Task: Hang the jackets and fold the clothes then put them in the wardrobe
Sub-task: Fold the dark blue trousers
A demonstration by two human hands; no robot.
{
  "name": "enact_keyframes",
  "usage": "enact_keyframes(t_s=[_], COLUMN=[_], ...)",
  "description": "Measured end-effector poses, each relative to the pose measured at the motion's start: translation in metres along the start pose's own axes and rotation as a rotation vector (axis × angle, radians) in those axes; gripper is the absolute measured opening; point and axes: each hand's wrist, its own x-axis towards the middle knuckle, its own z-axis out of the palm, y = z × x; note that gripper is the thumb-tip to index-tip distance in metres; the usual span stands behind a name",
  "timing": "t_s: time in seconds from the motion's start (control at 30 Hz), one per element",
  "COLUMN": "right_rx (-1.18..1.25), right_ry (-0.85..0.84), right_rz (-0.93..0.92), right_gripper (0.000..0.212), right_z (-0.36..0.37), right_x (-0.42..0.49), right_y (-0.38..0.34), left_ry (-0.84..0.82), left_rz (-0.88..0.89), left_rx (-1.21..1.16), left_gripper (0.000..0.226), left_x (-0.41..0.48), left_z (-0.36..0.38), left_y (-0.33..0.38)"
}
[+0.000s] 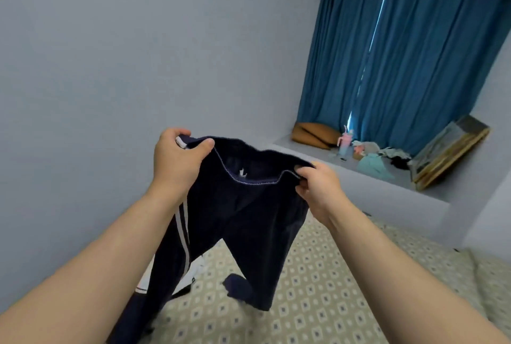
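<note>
Above the bed [318, 302], left hand [177, 161] and right hand [318, 191] pinch the waistband of dark trousers [243, 219] — legs dangling, cuffs brushing the bedspread. Risk: uneven grip twists the legs, skewing the fold.

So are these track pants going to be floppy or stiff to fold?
Probably floppy: the pants sag between the left hand and right hand, legs dangling limp. Likely light, since a pinch holds them. Legs may bunch on the bed.

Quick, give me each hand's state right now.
Left hand: grips the waistband of the navy track pants.
Right hand: pinches the waistband's other side.
</note>
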Motion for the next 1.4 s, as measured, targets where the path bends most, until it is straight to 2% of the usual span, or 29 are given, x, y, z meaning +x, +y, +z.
enact_keyframes(t_s=[0.03, 0.1, 0.2, 0.3, 0.37, 0.4, 0.5, 0.67, 0.77, 0.9, 0.97, 1.03, 1.1, 1.13, 1.27, 1.4], right_rx=[-0.035, -0.076, -0.087, -0.11, -0.102, -0.103, -0.121, -0.418, -0.572, -0.501, -0.381, -0.294, -0.403, -0.494, -0.529, -0.669], right_ry=[0.052, 0.101, 0.033, -0.061, -0.07, -0.051, 0.054, 0.282, 0.331, 0.404, 0.374, 0.225, 0.085, 0.072, 0.228, 0.292], right_rz=[-0.024, -0.053, -0.039, -0.008, -0.015, -0.025, -0.049, -0.064, -0.042, -0.06, -0.107, -0.171, -0.225, -0.261, -0.356, -0.37], right_gripper=[0.024, 0.026, 0.019, 0.009, 0.017, 0.02, 0.021, 0.016, 0.015, 0.02, 0.018, 0.016, 0.016, 0.014, 0.005, 0.01], right_z=[-0.016, -0.048, -0.091, -0.136, -0.163, -0.174, -0.198, -0.215, -0.225, -0.237, -0.246, -0.257, -0.266, -0.268, -0.266, -0.263], right_x=[-0.009, -0.031, -0.063, -0.09, -0.104, -0.11, -0.127, -0.152, -0.161, -0.173, -0.176, -0.179, -0.181, -0.18, -0.173, -0.172], right_y=[-0.018, -0.056, -0.105, -0.147, -0.168, -0.176, -0.201, -0.251, -0.28, -0.302, -0.305, -0.303, -0.3, -0.298, -0.29, -0.285], left_ry=[-0.024, -0.064, -0.105, -0.155, -0.2, -0.226, -0.279, -0.349, -0.436, -0.713, -0.84, -0.916, -0.888, -0.843, -0.708, -0.623], left_rz=[0.017, 0.028, 0.009, -0.021, -0.082, -0.114, -0.147, 0.112, 0.127, -0.116, -0.129, -0.041, 0.087, 0.137, 0.262, 0.382], left_rx=[0.02, 0.04, -0.032, -0.072, -0.106, -0.104, 0.014, 0.288, 0.407, 0.077, -0.079, -0.101, -0.032, -0.011, -0.02, 0.01], left_gripper=[0.045, 0.043, 0.042, 0.026, 0.011, 0.007, 0.017, 0.013, 0.017, 0.009, 0.006, 0.009, 0.013, 0.012, 0.009, 0.007], left_x=[-0.006, -0.018, -0.032, -0.041, -0.045, -0.048, -0.056, -0.056, -0.057, -0.056, -0.049, -0.042, -0.039, -0.038, -0.03, -0.022], left_z=[0.007, 0.02, 0.037, 0.055, 0.066, 0.071, 0.089, 0.115, 0.127, 0.127, 0.123, 0.123, 0.128, 0.13, 0.133, 0.131], left_y=[0.019, 0.059, 0.111, 0.151, 0.174, 0.186, 0.216, 0.254, 0.272, 0.284, 0.284, 0.28, 0.275, 0.273, 0.268, 0.261])
